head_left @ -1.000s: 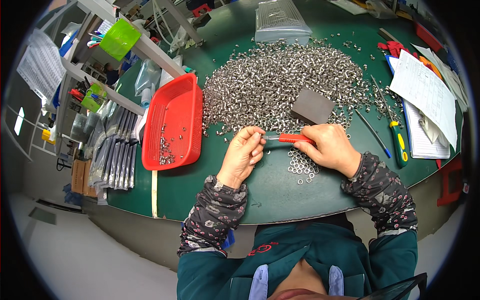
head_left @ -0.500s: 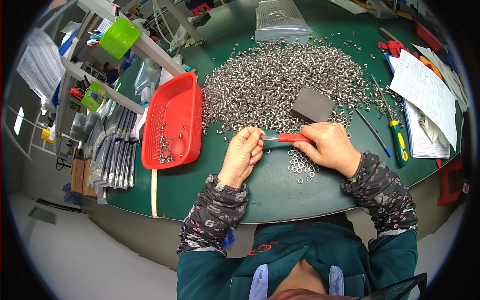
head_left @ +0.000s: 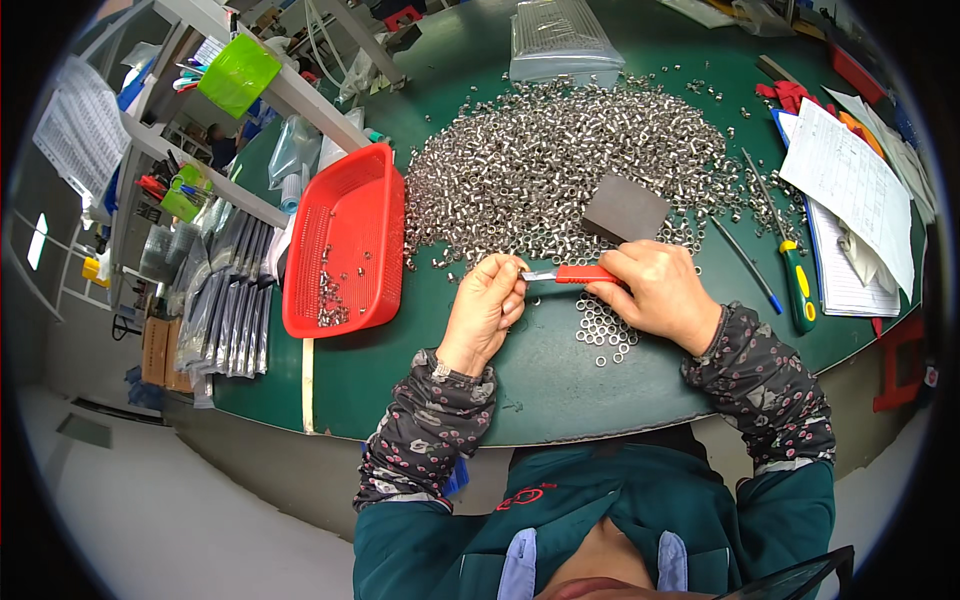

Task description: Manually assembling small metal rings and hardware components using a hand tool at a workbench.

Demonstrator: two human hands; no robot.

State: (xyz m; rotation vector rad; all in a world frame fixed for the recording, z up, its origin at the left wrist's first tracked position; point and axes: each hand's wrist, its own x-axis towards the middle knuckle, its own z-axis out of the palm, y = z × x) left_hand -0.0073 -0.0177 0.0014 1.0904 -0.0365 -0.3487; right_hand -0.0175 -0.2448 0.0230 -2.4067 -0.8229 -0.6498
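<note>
My right hand (head_left: pixel 660 290) is closed round the red handle of a utility knife (head_left: pixel 585 274), its blade pointing left. The blade's tip meets the pinched fingertips of my left hand (head_left: pixel 484 308). Between those fingertips sits a small metal ring, mostly hidden by the thumb and finger. Beyond both hands spreads a big heap of small shiny metal rings (head_left: pixel 560 160). A grey block (head_left: pixel 626 210) rests on the heap's near right edge. Just under my right hand lies a small group of loose rings (head_left: pixel 606 332) on the green table (head_left: pixel 570 400).
Left of the heap stands a red perforated basket (head_left: pixel 345 240) with some rings inside. To the right lie a thin rod with a blue end (head_left: pixel 748 268), a green and yellow screwdriver (head_left: pixel 798 288) and papers on a clipboard (head_left: pixel 850 200). Plastic-wrapped stock (head_left: pixel 565 40) sits at the back.
The knife and my right hand have shifted very slightly, with the blade tilting a little at my left fingertips. Everything else stays in place.
</note>
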